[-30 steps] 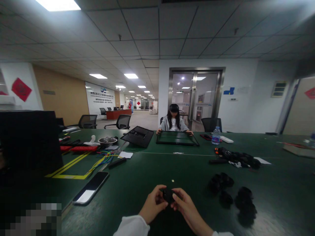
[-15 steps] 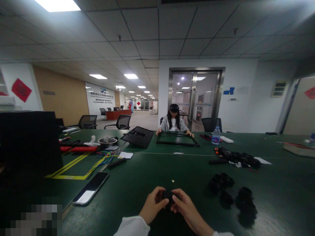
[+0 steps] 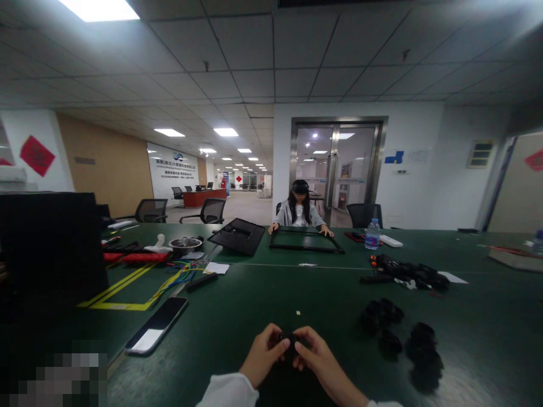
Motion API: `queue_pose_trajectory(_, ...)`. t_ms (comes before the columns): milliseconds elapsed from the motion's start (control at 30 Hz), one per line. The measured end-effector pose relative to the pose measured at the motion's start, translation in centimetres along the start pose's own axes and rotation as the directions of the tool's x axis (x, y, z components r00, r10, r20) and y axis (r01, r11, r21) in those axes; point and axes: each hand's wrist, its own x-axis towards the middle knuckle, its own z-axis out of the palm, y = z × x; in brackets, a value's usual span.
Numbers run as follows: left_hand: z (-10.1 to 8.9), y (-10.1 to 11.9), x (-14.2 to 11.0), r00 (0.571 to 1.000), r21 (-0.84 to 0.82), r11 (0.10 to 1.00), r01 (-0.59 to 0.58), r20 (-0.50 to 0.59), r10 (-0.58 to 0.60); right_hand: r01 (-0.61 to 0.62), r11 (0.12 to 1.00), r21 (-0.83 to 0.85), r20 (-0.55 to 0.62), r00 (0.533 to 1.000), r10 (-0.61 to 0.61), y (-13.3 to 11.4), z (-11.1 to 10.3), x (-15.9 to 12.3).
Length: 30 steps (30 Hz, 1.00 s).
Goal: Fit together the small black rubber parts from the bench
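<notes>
Between my two hands is a small black rounded part [image 3: 291,342], partly covered by my fingers; its exact kind does not show. My left hand [image 3: 263,351] is closed on its left side, thumb and fingers pinching it. From the right, my right hand [image 3: 316,353] grips the same part with thumb and index finger. Both hands are just above the green table [image 3: 237,316]. To the right of them lie several dark black pieces [image 3: 382,316], blurred and close in colour to the held one. A tiny pale square [image 3: 298,312] rests beyond my fingertips.
A smartphone [image 3: 156,327] lies to the left, near coloured wires [image 3: 180,277] and a metal bowl [image 3: 185,243]. Across the table a person [image 3: 300,209] has both hands on a black frame [image 3: 306,247]. A water bottle [image 3: 372,234] and black cables [image 3: 413,272] are at right.
The black part has turned slightly between my fingers, and both hands have sunk a little. Across the table, the person's black frame has been lowered flatter.
</notes>
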Motion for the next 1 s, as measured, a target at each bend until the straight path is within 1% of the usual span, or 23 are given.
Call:
queue_pose_trajectory(233, 0.2, -0.1, 0.1, 1.000, -0.033, 0.999, 0.017, -0.015, -0.017, 0.010, 0.999, -0.047, 0.035, 0.999, -0.008, -0.7, 0.2, -0.4)
queue_pose_trajectory(333, 0.2, -0.1, 0.1, 1.000, -0.014, 1.000, 0.017, -0.014, -0.017, -0.001, 0.999, -0.043, 0.030, 1.000, 0.002, -0.7, 0.2, -0.5)
queue_pose_trajectory(433, 0.1, 0.0, 0.0, 1.000, 0.013, 1.000, 0.001, 0.022, -0.002, 0.007, 0.999, -0.034, 0.019, 1.000, -0.007, -0.7, 0.2, -0.4)
queue_pose_trajectory(533, 0.0, -0.1, -0.1, 0.996, -0.034, 0.999, -0.040, 0.076, 0.042, 0.011, 1.000, -0.006, -0.002, 1.000, -0.011, -0.6, 0.1, -0.2)
queue_pose_trajectory(633, -0.2, -0.8, 0.0, 0.991, -0.081, 0.994, -0.074, 0.108, 0.082, -0.012, 0.999, 0.041, -0.046, 0.999, 0.014, -0.4, 0.1, 0.0)
queue_pose_trajectory(800, -0.1, -1.7, 0.2, 0.994, -0.091, 0.994, -0.063, 0.085, 0.071, -0.008, 0.997, 0.081, -0.060, 0.998, 0.013, -0.3, 0.1, 0.0)
queue_pose_trajectory(1000, 0.1, -0.7, 0.0, 0.998, -0.042, 0.999, -0.025, 0.064, 0.027, -0.003, 0.999, 0.046, -0.012, 1.000, 0.004, -0.1, 0.0, -0.1)
